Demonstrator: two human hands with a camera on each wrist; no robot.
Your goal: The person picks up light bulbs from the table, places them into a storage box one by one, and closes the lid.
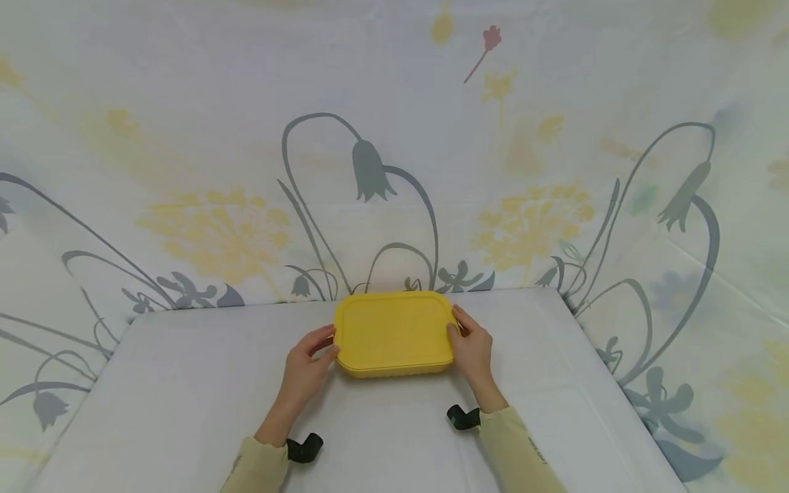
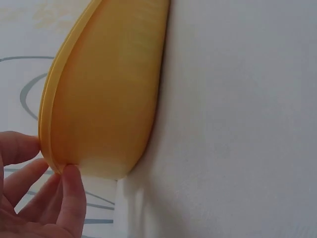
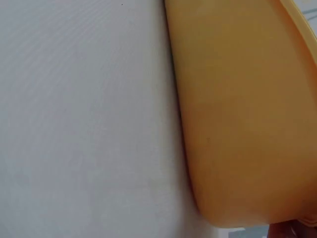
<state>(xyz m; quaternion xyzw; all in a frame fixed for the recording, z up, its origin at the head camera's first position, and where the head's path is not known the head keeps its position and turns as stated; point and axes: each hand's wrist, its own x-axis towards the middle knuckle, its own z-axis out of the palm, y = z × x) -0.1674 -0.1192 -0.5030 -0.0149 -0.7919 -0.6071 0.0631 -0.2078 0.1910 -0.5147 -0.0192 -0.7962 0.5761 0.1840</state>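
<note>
A yellow rectangular container (image 1: 394, 332) with rounded corners and a flat lid sits on the white table. My left hand (image 1: 306, 366) holds its left end. In the left wrist view, the thumb (image 2: 73, 198) presses just under the container's rim (image 2: 47, 109), with the fingers around the lid's edge. At the opposite end my right hand (image 1: 476, 348) grips the rim, its thumb by the lid's right edge and other fingers along the side. Only a dark sliver of that hand shows in the right wrist view, below the container's smooth side wall (image 3: 242, 119). The container's inside is hidden.
The white-covered table (image 1: 185, 397) meets a flower-printed backdrop (image 1: 394, 226) close behind the container, with printed cloth at both sides too. A black wrist-worn piece (image 1: 305, 448) juts from the left sleeve, and a similar black piece (image 1: 462, 417) from the right.
</note>
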